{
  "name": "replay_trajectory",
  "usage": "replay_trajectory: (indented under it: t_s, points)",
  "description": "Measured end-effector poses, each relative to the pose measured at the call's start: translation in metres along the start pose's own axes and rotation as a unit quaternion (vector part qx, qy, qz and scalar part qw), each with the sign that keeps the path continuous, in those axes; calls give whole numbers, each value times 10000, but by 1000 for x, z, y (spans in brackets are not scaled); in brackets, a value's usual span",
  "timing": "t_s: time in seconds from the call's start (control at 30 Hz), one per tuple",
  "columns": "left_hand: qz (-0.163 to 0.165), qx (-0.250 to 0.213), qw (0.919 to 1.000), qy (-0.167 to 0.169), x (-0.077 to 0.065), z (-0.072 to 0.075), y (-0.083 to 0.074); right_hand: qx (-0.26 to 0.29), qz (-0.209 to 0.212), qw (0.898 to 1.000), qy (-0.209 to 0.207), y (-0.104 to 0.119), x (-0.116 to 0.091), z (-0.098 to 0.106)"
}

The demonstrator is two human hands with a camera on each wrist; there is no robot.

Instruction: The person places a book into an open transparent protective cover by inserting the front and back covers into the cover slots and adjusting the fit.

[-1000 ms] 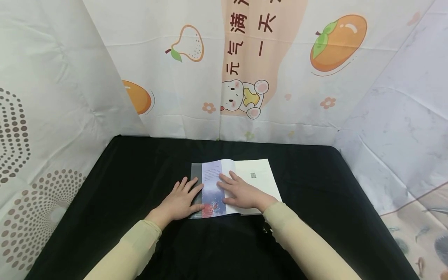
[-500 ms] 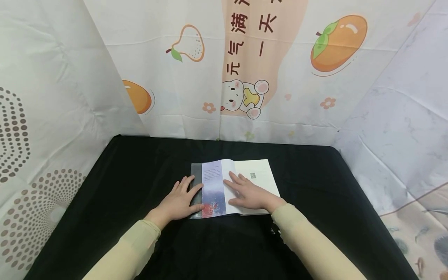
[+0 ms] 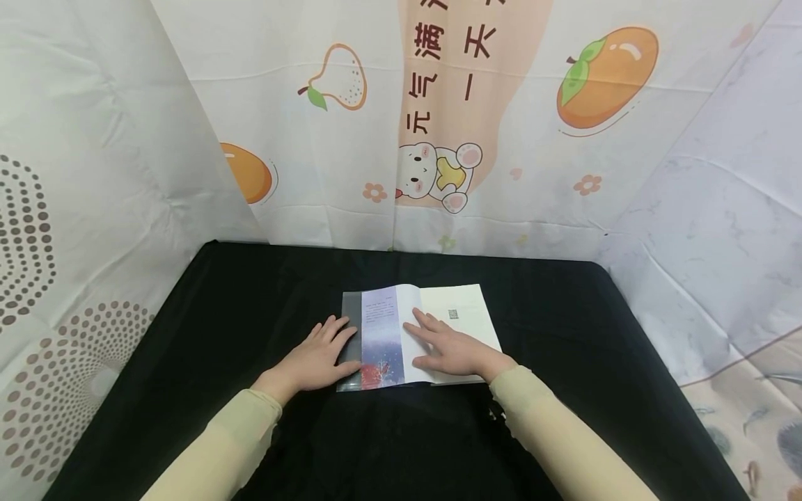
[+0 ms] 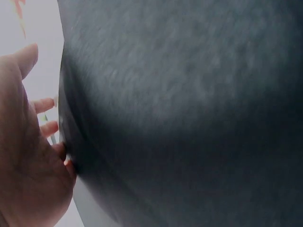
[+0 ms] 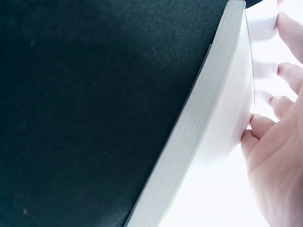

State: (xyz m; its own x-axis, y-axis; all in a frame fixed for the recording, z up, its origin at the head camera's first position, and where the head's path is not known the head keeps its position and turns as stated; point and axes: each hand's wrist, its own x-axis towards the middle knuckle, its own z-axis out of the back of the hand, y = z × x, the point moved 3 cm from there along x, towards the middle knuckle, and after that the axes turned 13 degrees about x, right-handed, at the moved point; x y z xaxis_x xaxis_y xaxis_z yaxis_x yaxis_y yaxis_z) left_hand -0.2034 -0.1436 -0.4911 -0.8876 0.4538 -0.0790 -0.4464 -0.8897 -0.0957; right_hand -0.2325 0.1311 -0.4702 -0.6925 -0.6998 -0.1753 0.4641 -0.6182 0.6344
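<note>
A book (image 3: 460,296) lies open on the black cloth, its right page cream with a small printed square code. A purple printed flap (image 3: 380,327) with a snowy tree picture forms its left side. Along the flap's outer edge runs a see-through plastic strip (image 3: 351,379). My left hand (image 3: 316,358) has its fingers spread, with fingertips and thumb on that strip. My right hand (image 3: 447,348) rests spread over the white part and the right page near the fold. In the right wrist view, the thick page block (image 5: 199,123) shows beside the fingers (image 5: 289,78).
Black cloth (image 3: 263,292) covers the table around the book. White printed curtains (image 3: 313,160) hang behind and at both sides. Something small and dark with light spots (image 3: 496,410) shows beneath the right sleeve.
My right hand has slid right, off the purple flap toward the right page. My left hand has shifted slightly left, off the flap's edge. The book has stayed in place.
</note>
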Motion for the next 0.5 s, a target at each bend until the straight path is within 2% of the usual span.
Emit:
replay_trajectory:
  t_s: [0.2, 0.5]
  points:
    - [-144, -193, 9994, 241, -1, 1, 7, -35, 25, 10000, 0, -1, 0, 0]
    - [-134, -242, 9990, 337, -1, -2, 10, -207, -43, 9998, 15, -2, 1, -2]
